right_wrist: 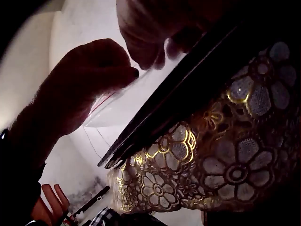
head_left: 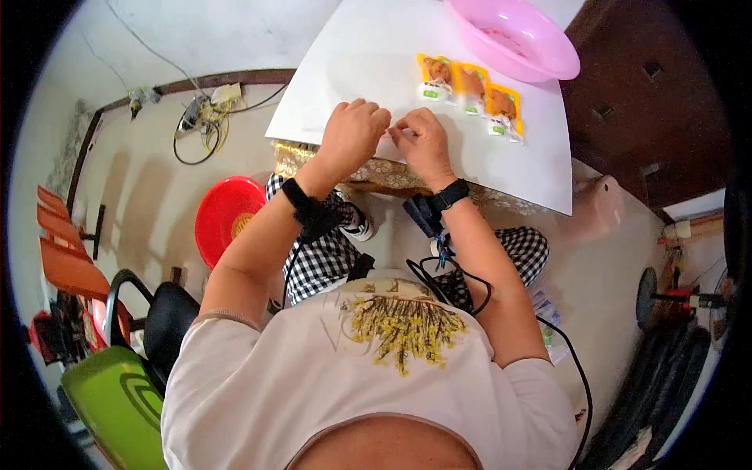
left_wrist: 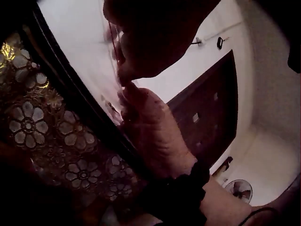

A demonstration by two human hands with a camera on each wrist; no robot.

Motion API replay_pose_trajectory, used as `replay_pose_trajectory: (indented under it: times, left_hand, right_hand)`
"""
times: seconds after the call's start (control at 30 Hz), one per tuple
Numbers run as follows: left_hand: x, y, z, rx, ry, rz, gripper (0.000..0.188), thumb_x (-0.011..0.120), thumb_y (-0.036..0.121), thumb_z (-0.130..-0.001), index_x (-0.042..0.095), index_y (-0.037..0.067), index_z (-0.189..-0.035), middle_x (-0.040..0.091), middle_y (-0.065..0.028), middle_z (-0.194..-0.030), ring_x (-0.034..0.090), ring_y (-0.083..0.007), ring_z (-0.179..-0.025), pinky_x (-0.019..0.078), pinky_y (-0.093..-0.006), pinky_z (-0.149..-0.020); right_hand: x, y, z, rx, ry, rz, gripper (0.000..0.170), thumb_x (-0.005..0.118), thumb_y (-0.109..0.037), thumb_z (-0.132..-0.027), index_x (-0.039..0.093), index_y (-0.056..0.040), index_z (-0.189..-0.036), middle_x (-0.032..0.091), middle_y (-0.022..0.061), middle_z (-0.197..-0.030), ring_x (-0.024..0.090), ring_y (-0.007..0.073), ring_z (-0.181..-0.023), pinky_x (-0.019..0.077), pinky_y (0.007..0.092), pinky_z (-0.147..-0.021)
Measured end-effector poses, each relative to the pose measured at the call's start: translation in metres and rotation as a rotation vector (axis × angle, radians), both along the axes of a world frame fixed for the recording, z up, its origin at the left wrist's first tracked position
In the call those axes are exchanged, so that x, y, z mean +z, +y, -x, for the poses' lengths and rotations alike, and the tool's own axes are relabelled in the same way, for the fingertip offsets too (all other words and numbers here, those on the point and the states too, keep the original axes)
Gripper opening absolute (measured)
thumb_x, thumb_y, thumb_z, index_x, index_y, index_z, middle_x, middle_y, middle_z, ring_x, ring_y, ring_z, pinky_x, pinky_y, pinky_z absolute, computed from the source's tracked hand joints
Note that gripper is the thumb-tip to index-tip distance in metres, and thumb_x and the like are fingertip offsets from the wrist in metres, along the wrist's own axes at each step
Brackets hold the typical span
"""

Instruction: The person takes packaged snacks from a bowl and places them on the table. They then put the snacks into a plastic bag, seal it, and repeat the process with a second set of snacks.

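Over the near edge of the white table, the left hand and right hand are close together, fingers bent inward. Between them they pinch a thin clear plastic bag with a red line along it, seen in the right wrist view below the left hand; the right hand is at the top. In the left wrist view, the red line runs beside the left hand, and the right hand's fingertips meet the left's. The fingers hide much of the bag.
Several yellow-and-white food packets lie beyond the right hand, near a pink basin at the table's far right. A patterned cloth hangs below the white tabletop. On the floor at left stands a red basin.
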State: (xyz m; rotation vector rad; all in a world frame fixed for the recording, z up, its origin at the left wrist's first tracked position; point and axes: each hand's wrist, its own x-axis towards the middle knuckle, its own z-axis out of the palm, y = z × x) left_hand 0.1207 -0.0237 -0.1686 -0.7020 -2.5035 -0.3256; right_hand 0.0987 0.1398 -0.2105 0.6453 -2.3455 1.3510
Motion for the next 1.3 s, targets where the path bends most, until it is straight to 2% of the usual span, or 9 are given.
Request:
replay_pose_trajectory:
  times: [0.17, 0.37, 0.47, 0.53, 0.73, 0.87, 1.07, 1.27, 1.3]
  left_hand:
    - [-0.001, -0.015, 0.002, 0.055, 0.087, 0.186, 0.006, 0.055, 0.009, -0.076, 0.057, 0.011, -0.081, 0.056, -0.0047, -0.08, 0.056, -0.0237, -0.084, 0.0413, -0.0378, -0.075]
    - [-0.003, -0.059, 0.018, 0.34, 0.094, 0.335, 0.012, 0.055, 0.007, -0.078, 0.062, 0.011, -0.086, 0.056, -0.0048, -0.087, 0.055, -0.0238, -0.088, 0.0404, -0.0411, -0.076]
    - [0.023, -0.062, 0.014, 0.238, -0.184, 0.204, 0.042, 0.075, 0.02, -0.07, 0.063, 0.009, -0.108, 0.06, -0.0103, -0.105, 0.056, -0.028, -0.102, 0.0424, -0.0422, -0.085]
    - [0.034, -0.059, 0.031, 0.066, -0.37, -0.068, 0.061, 0.082, 0.027, -0.065, 0.059, 0.008, -0.118, 0.059, -0.0133, -0.116, 0.054, -0.0317, -0.11, 0.0439, -0.0424, -0.09]
    - [0.034, 0.02, 0.085, -0.098, -0.412, -0.173, 0.041, 0.071, 0.029, -0.079, 0.063, 0.003, -0.11, 0.065, -0.0189, -0.098, 0.061, -0.0346, -0.094, 0.0489, -0.0402, -0.081]
    - [0.008, 0.059, 0.123, 0.005, -0.449, 0.041, 0.048, 0.065, 0.034, -0.083, 0.056, 0.01, -0.124, 0.067, -0.0189, -0.096, 0.063, -0.0365, -0.093, 0.0497, -0.0447, -0.08]
    - [-0.005, 0.082, 0.139, 0.205, -0.413, 0.057, 0.046, 0.068, 0.028, -0.08, 0.058, 0.006, -0.119, 0.067, -0.0191, -0.094, 0.063, -0.0367, -0.09, 0.05, -0.0433, -0.084]
    - [-0.025, 0.064, 0.154, 0.226, -0.579, -0.45, 0.046, 0.069, 0.03, -0.079, 0.06, -0.002, -0.111, 0.068, -0.0179, -0.087, 0.067, -0.0278, -0.077, 0.0546, -0.0358, -0.068]
    - [-0.026, 0.065, 0.154, 0.265, -0.553, -0.388, 0.047, 0.069, 0.033, -0.079, 0.061, -0.003, -0.108, 0.068, -0.018, -0.087, 0.067, -0.0264, -0.076, 0.0544, -0.0355, -0.067]
  right_hand:
    - [0.003, -0.002, -0.005, -0.033, 0.053, -0.09, 0.012, 0.066, -0.004, -0.07, 0.055, -0.0046, -0.076, 0.055, 0.0122, -0.083, 0.057, 0.0343, -0.081, 0.0476, 0.0432, -0.07]
    - [0.0, -0.004, -0.008, -0.103, 0.13, -0.17, 0.01, 0.059, -0.003, -0.073, 0.052, -0.006, -0.079, 0.052, 0.0111, -0.081, 0.055, 0.033, -0.08, 0.0468, 0.0445, -0.068]
    - [-0.001, -0.005, -0.008, -0.092, 0.18, -0.165, 0.007, 0.06, -0.004, -0.075, 0.055, -0.0069, -0.079, 0.053, 0.0105, -0.079, 0.056, 0.0328, -0.075, 0.0465, 0.0439, -0.063]
    - [0.0, -0.003, -0.009, -0.033, 0.136, -0.215, 0.006, 0.06, -0.005, -0.075, 0.058, -0.0074, -0.08, 0.053, 0.0106, -0.08, 0.057, 0.0322, -0.074, 0.0471, 0.0434, -0.063]
    - [-0.003, -0.008, -0.005, 0.033, 0.196, -0.374, 0.01, 0.06, -0.016, -0.077, 0.064, -0.007, -0.076, 0.058, 0.0094, -0.079, 0.06, 0.0292, -0.075, 0.0491, 0.0426, -0.065]
    - [-0.008, -0.008, -0.001, 0.071, 0.164, -0.376, 0.013, 0.06, -0.019, -0.077, 0.066, -0.0087, -0.081, 0.057, 0.01, -0.08, 0.059, 0.0306, -0.078, 0.0472, 0.043, -0.068]
    - [-0.001, -0.001, -0.004, 0.142, 0.073, -0.229, 0.016, 0.059, -0.019, -0.077, 0.068, -0.01, -0.086, 0.056, 0.0111, -0.08, 0.057, 0.031, -0.082, 0.0453, 0.0428, -0.073]
    - [0.0, -0.005, -0.004, 0.108, 0.028, -0.263, 0.016, 0.059, -0.019, -0.077, 0.069, -0.0103, -0.085, 0.059, 0.0109, -0.086, 0.058, 0.0308, -0.086, 0.0457, 0.0423, -0.077]
    - [-0.001, -0.005, -0.004, 0.112, 0.021, -0.274, 0.016, 0.059, -0.019, -0.077, 0.069, -0.0102, -0.085, 0.059, 0.011, -0.086, 0.058, 0.0309, -0.087, 0.0456, 0.0424, -0.078]
